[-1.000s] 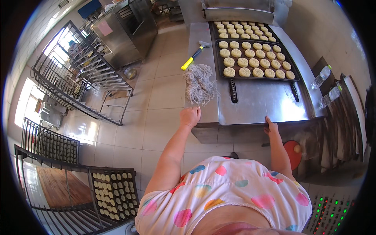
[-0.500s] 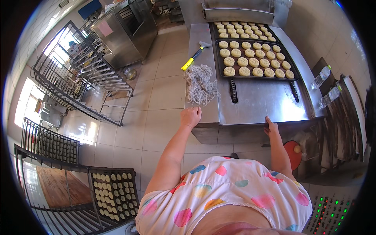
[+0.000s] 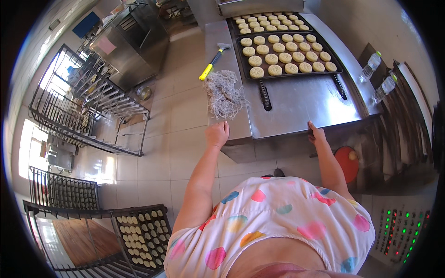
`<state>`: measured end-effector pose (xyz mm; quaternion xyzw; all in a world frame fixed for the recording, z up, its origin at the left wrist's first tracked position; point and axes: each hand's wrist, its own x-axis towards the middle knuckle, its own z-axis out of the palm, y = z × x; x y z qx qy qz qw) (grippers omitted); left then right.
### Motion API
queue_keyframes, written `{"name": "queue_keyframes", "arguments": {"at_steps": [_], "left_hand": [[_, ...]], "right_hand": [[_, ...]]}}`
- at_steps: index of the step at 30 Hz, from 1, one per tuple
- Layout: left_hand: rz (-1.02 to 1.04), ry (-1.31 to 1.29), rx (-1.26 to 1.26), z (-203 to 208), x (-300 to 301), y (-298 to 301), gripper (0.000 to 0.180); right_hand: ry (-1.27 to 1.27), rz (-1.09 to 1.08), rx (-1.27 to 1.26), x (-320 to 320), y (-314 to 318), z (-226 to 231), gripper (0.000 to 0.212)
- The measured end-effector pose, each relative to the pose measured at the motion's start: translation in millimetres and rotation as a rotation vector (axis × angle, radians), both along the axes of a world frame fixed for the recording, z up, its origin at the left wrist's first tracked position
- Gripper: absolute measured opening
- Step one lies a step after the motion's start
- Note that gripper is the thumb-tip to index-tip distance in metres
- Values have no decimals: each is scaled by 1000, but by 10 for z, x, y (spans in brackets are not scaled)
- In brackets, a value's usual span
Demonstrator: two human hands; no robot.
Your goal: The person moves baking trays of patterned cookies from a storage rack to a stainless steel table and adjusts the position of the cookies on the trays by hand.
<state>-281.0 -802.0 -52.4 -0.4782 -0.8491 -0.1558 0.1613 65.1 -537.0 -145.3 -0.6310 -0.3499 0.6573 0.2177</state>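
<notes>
My left hand (image 3: 217,134) is closed in a fist at the front left corner of a steel conveyor table (image 3: 296,113). What lies inside its curled fingers is hidden, and nothing sticks out. Just beyond it a tangled heap of greyish string mesh (image 3: 225,96) rests on the table's left strip. A scraper with a yellow and black handle (image 3: 212,63) lies past the heap. At the front edge, my right hand (image 3: 317,133) touches the metal with a finger stretched forward. Further back, a dark baking tray (image 3: 259,82) carries rows of round pale pastries, with a second tray (image 3: 232,28) behind it.
Two clear bottles (image 3: 371,66) stand on the right, near stacked dark boards (image 3: 403,109). An orange-red round object (image 3: 346,164) sits below the table. Tall metal racks (image 3: 92,125) stand on the left; another rack (image 3: 95,212) at lower left holds pastry trays. A panel with lights (image 3: 402,231) is lower right.
The whole view has shifted, so the table and trays sit higher and further left in the picture. Both hands stay at the table's front edge, and the trays keep their place relative to the slots.
</notes>
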Motion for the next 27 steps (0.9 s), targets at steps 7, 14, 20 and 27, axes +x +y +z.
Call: {"name": "queue_keyframes", "arguments": {"at_steps": [7,14,20,27], "left_hand": [[15,8,-16,46,24,-37,30],[-16,19,-8,70,21,8,30],[-9,-11,-7,59,35,-10,29],[13,-15,8,57,50,-5,29]], "right_hand": [[-47,13,53,-49,-79,143,46],[-8,251,-34,116,-77,250,54],[-74,624,56,97,-59,425,49],[184,575,-73,59,-111,317,46]]}}
